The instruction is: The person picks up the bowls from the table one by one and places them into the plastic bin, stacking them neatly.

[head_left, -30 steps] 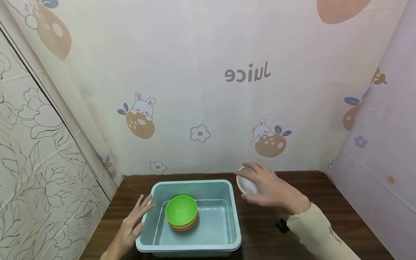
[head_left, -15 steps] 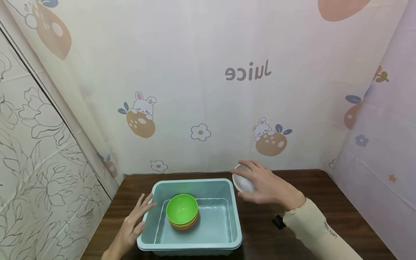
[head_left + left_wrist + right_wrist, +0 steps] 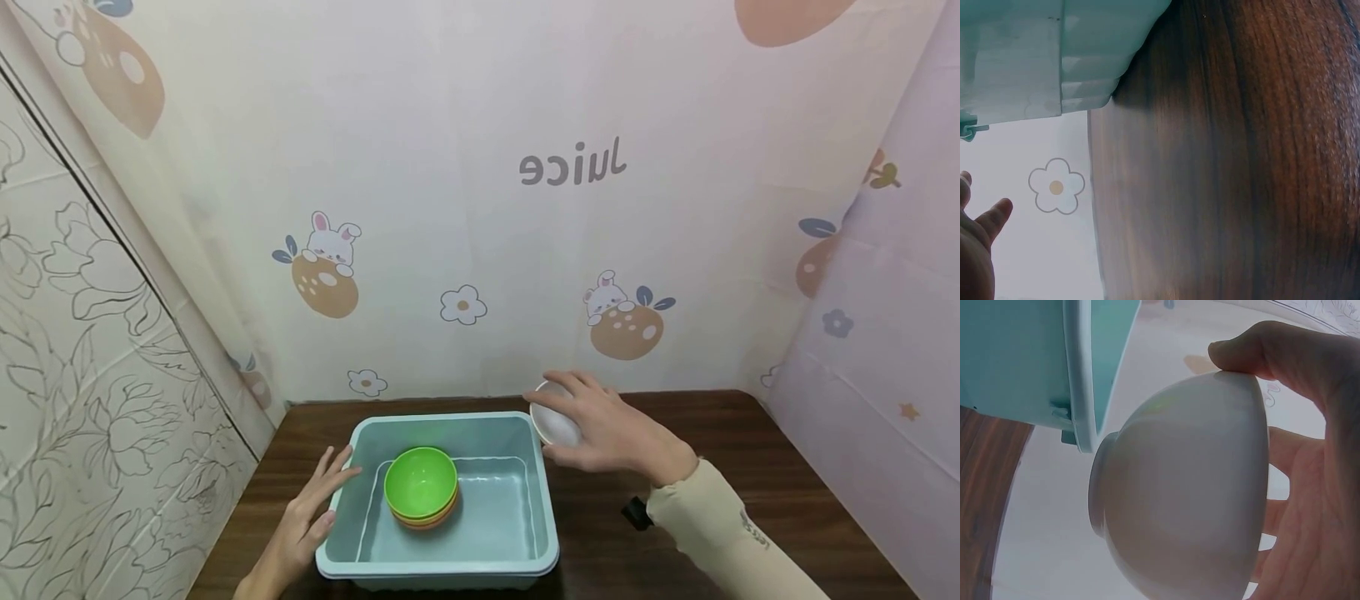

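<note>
My right hand (image 3: 603, 429) grips a white bowl (image 3: 1179, 487) by its rim, thumb on one side and fingers on the other. Tilted on its side, the white bowl is held up beside the right rim of a pale blue-green plastic basin (image 3: 495, 521); its footed base shows in the right wrist view. A green bowl (image 3: 422, 483), nested on yellow and orange bowls (image 3: 427, 522), sits in the basin's left half. My left hand (image 3: 296, 521) rests at the basin's left rim with its fingers spread; only fingertips (image 3: 997, 215) show in the left wrist view.
The basin stands on a dark wooden table (image 3: 720, 425) that ends at a wall sheet (image 3: 420, 208) with bunny and fruit prints. A floral panel (image 3: 112, 358) borders the left side. A small black object (image 3: 637, 512) shows beside the right sleeve.
My right hand has moved slightly left with the white bowl, closer to the basin's right rim. The left hand and the stacked bowls keep their places.
</note>
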The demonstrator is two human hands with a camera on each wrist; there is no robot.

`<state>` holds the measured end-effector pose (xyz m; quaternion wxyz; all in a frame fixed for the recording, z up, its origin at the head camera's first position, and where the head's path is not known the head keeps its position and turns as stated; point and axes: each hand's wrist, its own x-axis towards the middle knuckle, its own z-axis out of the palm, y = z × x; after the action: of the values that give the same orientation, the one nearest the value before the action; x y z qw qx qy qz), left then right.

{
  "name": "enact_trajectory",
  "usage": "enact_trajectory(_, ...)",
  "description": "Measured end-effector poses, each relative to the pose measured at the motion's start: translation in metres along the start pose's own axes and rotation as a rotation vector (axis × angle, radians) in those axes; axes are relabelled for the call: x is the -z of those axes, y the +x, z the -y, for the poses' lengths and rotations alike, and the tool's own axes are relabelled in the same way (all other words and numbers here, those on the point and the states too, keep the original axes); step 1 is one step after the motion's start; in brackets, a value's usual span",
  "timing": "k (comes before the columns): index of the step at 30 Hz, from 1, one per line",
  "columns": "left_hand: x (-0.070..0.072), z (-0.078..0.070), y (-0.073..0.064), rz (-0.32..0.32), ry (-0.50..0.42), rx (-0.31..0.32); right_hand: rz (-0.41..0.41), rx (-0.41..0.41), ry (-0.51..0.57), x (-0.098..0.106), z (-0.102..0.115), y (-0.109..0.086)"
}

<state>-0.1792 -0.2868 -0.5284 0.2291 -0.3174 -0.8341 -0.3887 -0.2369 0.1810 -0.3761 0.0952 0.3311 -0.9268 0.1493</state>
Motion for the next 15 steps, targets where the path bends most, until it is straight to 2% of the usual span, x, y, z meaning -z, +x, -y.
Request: enact_trajectory(15,0.0011,-0.0017,-0.0001,0.006,0.006,0.021,0.013,0.012,-0.018,-0.0038,0.0075,0.0053)
